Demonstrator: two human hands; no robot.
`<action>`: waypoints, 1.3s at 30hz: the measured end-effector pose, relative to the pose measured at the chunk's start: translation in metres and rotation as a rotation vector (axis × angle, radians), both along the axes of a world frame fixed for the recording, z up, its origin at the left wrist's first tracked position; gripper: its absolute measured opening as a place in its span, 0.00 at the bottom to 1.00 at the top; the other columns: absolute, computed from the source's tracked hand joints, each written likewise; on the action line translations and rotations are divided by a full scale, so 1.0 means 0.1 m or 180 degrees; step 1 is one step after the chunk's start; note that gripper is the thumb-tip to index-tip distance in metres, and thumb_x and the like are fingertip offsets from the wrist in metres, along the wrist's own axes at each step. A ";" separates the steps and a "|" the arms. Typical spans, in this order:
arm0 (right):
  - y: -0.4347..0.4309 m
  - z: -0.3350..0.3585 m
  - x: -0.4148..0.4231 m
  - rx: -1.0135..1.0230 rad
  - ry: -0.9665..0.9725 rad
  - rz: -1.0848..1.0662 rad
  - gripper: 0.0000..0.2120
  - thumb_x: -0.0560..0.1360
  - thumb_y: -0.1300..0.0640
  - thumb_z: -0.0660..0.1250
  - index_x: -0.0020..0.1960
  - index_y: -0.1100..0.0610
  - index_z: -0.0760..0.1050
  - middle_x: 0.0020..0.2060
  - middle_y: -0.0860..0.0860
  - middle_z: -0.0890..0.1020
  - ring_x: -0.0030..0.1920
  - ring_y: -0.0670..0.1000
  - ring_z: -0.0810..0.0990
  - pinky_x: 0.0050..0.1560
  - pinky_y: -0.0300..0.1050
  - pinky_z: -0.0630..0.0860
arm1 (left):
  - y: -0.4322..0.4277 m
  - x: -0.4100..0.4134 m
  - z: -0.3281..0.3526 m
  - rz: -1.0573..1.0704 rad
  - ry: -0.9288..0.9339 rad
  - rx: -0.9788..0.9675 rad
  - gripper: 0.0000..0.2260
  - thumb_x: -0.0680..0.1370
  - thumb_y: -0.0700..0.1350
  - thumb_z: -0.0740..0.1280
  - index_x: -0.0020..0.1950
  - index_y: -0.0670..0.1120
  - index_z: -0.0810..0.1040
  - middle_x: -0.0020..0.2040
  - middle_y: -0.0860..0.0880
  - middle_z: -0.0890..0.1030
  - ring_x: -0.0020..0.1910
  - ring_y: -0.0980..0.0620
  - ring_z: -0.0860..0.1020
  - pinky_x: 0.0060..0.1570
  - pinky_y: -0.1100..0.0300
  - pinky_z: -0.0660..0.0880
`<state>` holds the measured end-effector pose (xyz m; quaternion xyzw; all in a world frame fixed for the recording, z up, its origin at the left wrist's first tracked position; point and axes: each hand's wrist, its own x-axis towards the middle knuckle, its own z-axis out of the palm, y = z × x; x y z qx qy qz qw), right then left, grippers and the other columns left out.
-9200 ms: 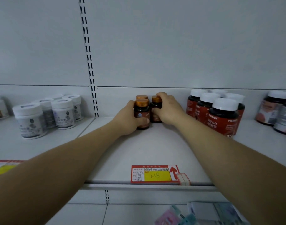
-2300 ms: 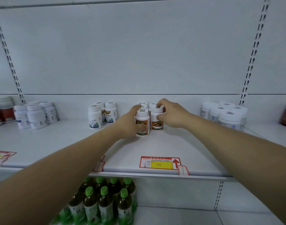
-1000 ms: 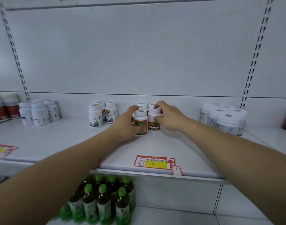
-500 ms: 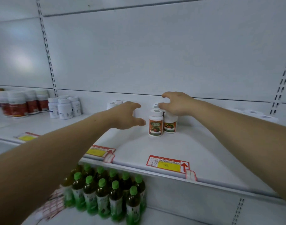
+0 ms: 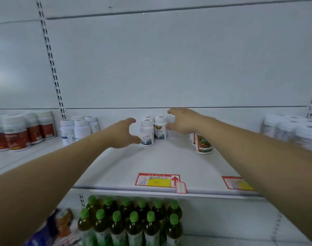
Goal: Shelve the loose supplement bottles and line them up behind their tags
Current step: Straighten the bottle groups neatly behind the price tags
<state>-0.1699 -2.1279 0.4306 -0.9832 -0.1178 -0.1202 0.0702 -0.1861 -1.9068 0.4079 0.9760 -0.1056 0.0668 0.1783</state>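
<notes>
As seen now: left hand (image 5: pixel 122 133) and right hand (image 5: pixel 182 121) spread open, empty, flanking small white-capped blue-label supplement bottles (image 5: pixel 152 130) at shelf (image 5: pixel 126 167) back, well behind red-and-yellow price tag (image 5: pixel 157 180). Orange-label white bottles (image 5: pixel 203 143) apparently placed, tag partly hidden. Remaining groups blurred, unclear.

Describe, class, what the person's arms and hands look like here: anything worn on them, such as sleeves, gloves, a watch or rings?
Both forearms are bare, with no sleeve in view. The left hand and right hand wear no gloves. No watch, bracelet or ring shows, though the picture is slightly blurred.
</notes>
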 end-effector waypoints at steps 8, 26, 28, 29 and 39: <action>0.04 -0.01 -0.08 -0.0054 0.0142 -0.0376 0.31 0.76 0.42 0.63 0.75 0.50 0.58 0.72 0.53 0.66 0.69 0.55 0.67 0.65 0.46 0.66 | -0.09 0.28 -0.14 -0.0540 0.0203 -0.0835 0.40 0.73 0.48 0.72 0.77 0.54 0.49 0.70 0.45 0.68 0.64 0.45 0.71 0.52 0.60 0.65; 0.29 -0.17 0.33 0.0023 0.0068 -0.0200 0.25 0.77 0.47 0.63 0.71 0.55 0.63 0.63 0.58 0.72 0.60 0.58 0.73 0.55 0.48 0.71 | -0.20 0.45 -0.29 -0.0558 -0.0239 -0.1089 0.31 0.70 0.43 0.73 0.70 0.52 0.62 0.54 0.43 0.76 0.48 0.43 0.77 0.49 0.55 0.73; 0.30 -0.24 0.38 0.0208 0.0003 -0.0183 0.22 0.77 0.49 0.63 0.69 0.55 0.64 0.60 0.58 0.74 0.57 0.58 0.74 0.52 0.48 0.70 | -0.18 0.47 -0.29 -0.0538 -0.0216 -0.1160 0.30 0.71 0.40 0.70 0.69 0.52 0.62 0.54 0.41 0.76 0.48 0.42 0.77 0.50 0.52 0.74; 0.29 -0.26 0.40 0.0308 -0.0069 -0.0171 0.22 0.77 0.50 0.63 0.68 0.55 0.64 0.59 0.58 0.75 0.56 0.58 0.74 0.51 0.48 0.70 | -0.17 0.48 -0.30 -0.0546 -0.0171 -0.1217 0.29 0.72 0.38 0.68 0.69 0.52 0.61 0.53 0.41 0.76 0.49 0.42 0.77 0.51 0.52 0.75; 0.26 -0.36 0.48 0.0817 -0.0333 -0.0115 0.18 0.78 0.57 0.63 0.66 0.55 0.66 0.58 0.57 0.76 0.56 0.57 0.74 0.49 0.44 0.68 | -0.11 0.53 -0.39 -0.0570 -0.0121 -0.1778 0.32 0.72 0.38 0.70 0.71 0.54 0.59 0.52 0.48 0.74 0.49 0.47 0.79 0.49 0.54 0.77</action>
